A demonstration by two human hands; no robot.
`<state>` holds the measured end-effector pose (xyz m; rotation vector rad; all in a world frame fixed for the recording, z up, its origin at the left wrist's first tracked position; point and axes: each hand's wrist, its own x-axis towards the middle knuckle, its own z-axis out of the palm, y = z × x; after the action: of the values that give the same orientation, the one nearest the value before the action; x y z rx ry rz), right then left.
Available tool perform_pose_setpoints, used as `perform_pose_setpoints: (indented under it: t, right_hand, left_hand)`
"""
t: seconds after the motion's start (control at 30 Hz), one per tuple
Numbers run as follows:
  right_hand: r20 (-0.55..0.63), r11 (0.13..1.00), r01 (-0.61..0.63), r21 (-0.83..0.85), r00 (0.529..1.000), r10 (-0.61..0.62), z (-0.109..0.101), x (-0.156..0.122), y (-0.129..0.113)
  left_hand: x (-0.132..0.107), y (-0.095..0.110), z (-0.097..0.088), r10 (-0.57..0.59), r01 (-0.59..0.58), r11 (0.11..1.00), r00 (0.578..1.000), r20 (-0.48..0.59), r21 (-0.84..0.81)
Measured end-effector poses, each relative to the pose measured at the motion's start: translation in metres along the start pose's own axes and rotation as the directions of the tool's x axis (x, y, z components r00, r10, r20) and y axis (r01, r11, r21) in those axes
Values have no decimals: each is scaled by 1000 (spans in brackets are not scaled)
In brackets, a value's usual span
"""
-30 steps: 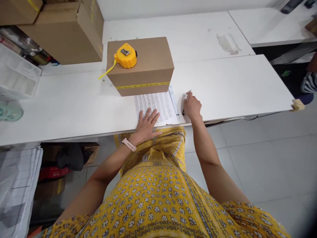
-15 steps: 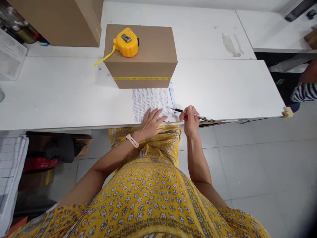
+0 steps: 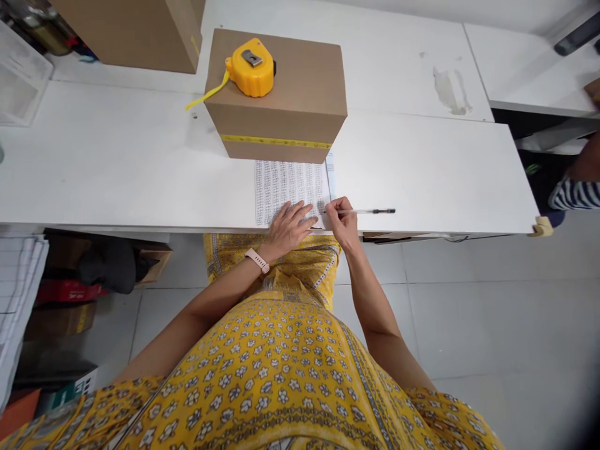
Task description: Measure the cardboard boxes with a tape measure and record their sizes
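Observation:
A sheet of paper (image 3: pixel 285 187) filled with columns of small writing lies at the front edge of the white table. My left hand (image 3: pixel 288 226) rests flat on its lower part, fingers spread. At the sheet's lower right, my right hand (image 3: pixel 343 220) pinches a pen (image 3: pixel 372 211), its tip by the paper and its dark end pointing right. Just behind the sheet stands a cardboard box (image 3: pixel 300 78) with a strip of yellow tape across its front, covering the paper's far edge. On top of the box sits a yellow tape measure (image 3: pixel 253 69), its blade sticking out to the left.
A larger cardboard box (image 3: pixel 135 31) stands at the back left beside a clear plastic container (image 3: pixel 21 75). The white table (image 3: pixel 422 175) has a padded corner (image 3: pixel 542 226) at right. Another person's striped sleeve (image 3: pixel 574 187) shows at the far right.
My right hand has moved left and down onto the sheet, bringing the pen tip to the paper. My left hand stays flat on it. The view has shifted slightly.

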<state>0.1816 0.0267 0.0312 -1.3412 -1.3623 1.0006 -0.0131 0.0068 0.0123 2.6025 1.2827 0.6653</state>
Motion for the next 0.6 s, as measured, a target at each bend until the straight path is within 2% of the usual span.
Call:
perform_pose_setpoints:
  t: [0.13,0.23,0.33,0.6]
  right_hand:
    - [65,998,-19,56,998,15,-1,-2,3]
    - [-9,999,-21,35,1000,21,3,-2,6]
    - [-80,998,18,-54,997,-22,7,-3,6]
    - [-98,987,44,-156,993,-60,8,-6,10]
  left_hand:
    - [0,1,-1,-13,13,1000,1000,12,-17]
    - [-1,1,-1,-11,11,1000,1000,10,-5]
    - [-1,1,-1,-1,1,1000,1000,2,11]
    - [-3,-1,3,3,-3,1000,1000,-22,-13]
